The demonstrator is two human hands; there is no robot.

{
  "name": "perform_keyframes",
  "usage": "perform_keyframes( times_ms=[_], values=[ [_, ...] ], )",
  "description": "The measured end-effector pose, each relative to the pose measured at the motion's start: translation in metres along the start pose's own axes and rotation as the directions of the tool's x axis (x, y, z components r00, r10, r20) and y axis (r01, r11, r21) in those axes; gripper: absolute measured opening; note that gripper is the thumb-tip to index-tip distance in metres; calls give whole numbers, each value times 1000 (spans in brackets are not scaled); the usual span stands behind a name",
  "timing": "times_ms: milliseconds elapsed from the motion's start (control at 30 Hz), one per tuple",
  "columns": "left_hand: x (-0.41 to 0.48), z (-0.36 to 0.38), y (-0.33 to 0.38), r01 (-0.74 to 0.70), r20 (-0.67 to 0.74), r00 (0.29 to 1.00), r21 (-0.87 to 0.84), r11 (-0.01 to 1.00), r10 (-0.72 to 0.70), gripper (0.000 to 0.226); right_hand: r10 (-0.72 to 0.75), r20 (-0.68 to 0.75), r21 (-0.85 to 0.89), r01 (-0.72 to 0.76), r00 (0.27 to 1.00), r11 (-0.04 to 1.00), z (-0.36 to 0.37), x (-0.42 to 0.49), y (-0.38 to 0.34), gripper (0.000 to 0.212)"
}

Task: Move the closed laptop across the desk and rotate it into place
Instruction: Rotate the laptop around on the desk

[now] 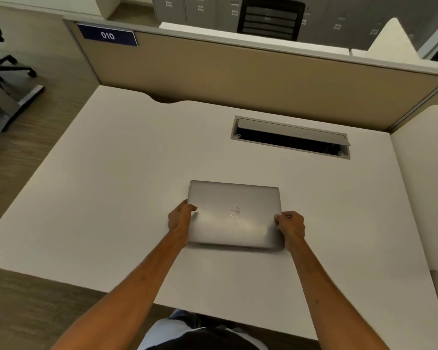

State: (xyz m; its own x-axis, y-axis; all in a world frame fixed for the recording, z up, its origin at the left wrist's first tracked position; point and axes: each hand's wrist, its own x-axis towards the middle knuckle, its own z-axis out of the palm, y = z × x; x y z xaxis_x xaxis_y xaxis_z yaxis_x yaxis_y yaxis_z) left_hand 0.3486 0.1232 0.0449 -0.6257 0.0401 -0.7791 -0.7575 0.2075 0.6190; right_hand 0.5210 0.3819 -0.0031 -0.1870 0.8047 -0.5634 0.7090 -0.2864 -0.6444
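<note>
Hands (181, 218) (291, 224) seemingly clamping laptop (234, 214) sides

arms: both mine bare from the elbow down, no sleeves in view | left hand (180, 218): no rings, no watch, no glove | right hand (291, 226): likewise plain, wrist bare | torso at near edge: light blue shirt (162, 329) open over a dark garment (208, 341)
</note>
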Motion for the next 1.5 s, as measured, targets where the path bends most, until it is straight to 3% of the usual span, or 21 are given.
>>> perform_keyframes(
  times_ms=[100, 333, 567, 667, 900, 1067, 1133, 1200, 1333, 1433, 1500],
  values=[
    [5, 2, 14, -46, 10, 999, 52, 998, 45, 53, -11, -40, -15, 11, 999, 1000, 0, -10, 14, 28],
    [20, 15, 36, -66, 34, 998, 217, 974, 60, 18, 20, -115, 29, -17, 993, 999, -2, -38, 26, 24],
    [39, 33, 51, -100, 78, 994, 418, 903, 74, 23, 74, -153, 37, -70, 985, 997, 5, -58, 51, 27],
    [42, 39, 52, -105, 42, 994, 462, 881, 96, 13, 85, -165, 54, -77, 983, 996, 8, -66, 57, 28],
    [74, 48, 49, -181, 83, 983, 512, 839, 162, 27, 74, -173, 23, -71, 982, 997, 20, -80, 62, 20],
    [76, 48, 47, -210, 96, 977, 523, 826, 188, 30, 46, -117, -48, -52, 992, 997, 16, -75, 65, 26],
    [63, 47, 48, -232, 115, 973, 530, 816, 203, 41, 22, -87, -83, -29, 996, 996, 9, -71, 64, 29],
    [50, 43, 42, -275, 95, 960, 503, 819, 264, 59, -36, -125, -164, 15, 992, 986, 3, -72, 56, 34],
    [24, 33, -1, -437, -115, 867, 292, 851, 485, 56, -325, -243, -336, 236, 914, 912, 4, -64, 31, 44],
    [1, 27, -34, -364, -231, 898, 89, 927, 375, 61, -532, -143, -458, 421, 834, 783, 13, -47, 7, 50],
    [-12, 26, -47, -264, -235, 939, -22, 964, 252, 64, -560, -18, -518, 471, 828, 714, 20, -33, -14, 52]
  ],
)
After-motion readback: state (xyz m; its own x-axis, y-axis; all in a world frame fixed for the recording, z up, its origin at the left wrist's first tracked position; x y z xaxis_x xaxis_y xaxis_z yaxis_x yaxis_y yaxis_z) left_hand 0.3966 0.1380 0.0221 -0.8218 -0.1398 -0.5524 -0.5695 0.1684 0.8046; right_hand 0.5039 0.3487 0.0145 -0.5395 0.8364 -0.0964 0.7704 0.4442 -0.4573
